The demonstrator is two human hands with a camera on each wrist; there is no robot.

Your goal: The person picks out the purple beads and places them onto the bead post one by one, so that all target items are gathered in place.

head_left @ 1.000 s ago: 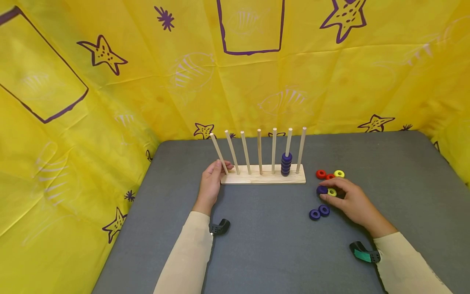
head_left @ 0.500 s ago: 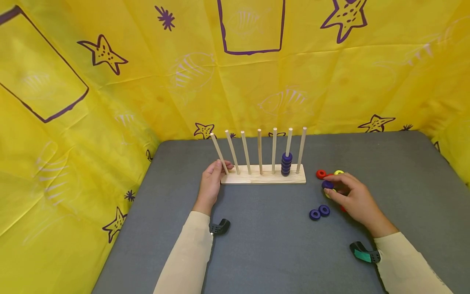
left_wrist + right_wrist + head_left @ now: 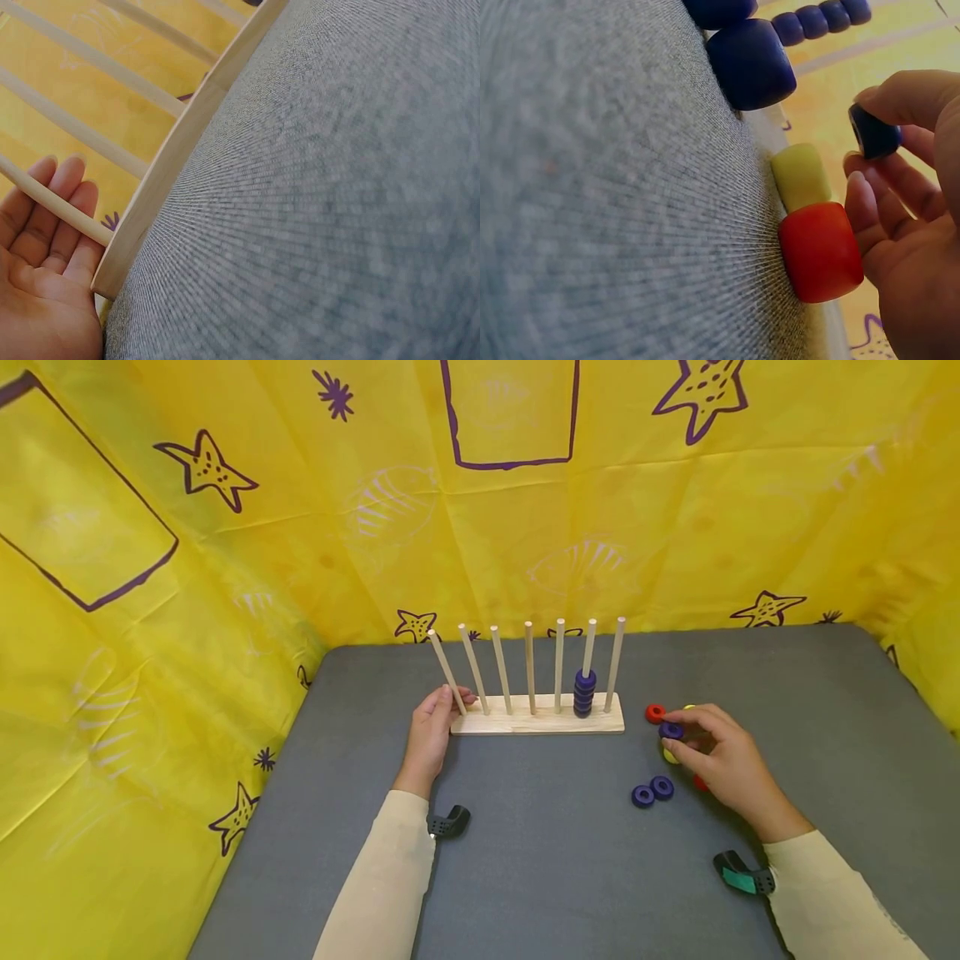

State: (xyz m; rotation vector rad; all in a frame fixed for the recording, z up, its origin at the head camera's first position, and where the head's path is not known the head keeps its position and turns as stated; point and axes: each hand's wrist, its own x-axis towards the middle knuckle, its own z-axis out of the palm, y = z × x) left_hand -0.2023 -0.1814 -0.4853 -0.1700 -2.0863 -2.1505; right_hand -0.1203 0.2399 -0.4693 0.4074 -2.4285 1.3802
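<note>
A wooden peg rack (image 3: 536, 724) with a row of upright pegs stands on the table. Dark blue beads (image 3: 584, 695) are stacked low on its second peg from the right. My left hand (image 3: 433, 727) rests at the rack's left end, its relaxed fingers (image 3: 56, 214) behind the leftmost peg (image 3: 56, 202). Between right thumb and fingertips I pinch a dark blue bead (image 3: 875, 133); in the right wrist view it is raised off the table. That right hand (image 3: 720, 756) hovers over the loose beads, among them a yellow one (image 3: 802, 178) and a red one (image 3: 821, 253), partly covering them.
Two loose dark blue beads (image 3: 652, 792) lie nearer me, left of the right hand. Another red bead (image 3: 655, 713) sits just right of the rack. The grey table (image 3: 540, 843) ends at a yellow cloth backdrop (image 3: 487, 543) behind and at the left.
My right hand has moved slightly away from me and to the right with the dark blue bead, uncovering a red bead below it. The left hand and the rack have stayed in place.
</note>
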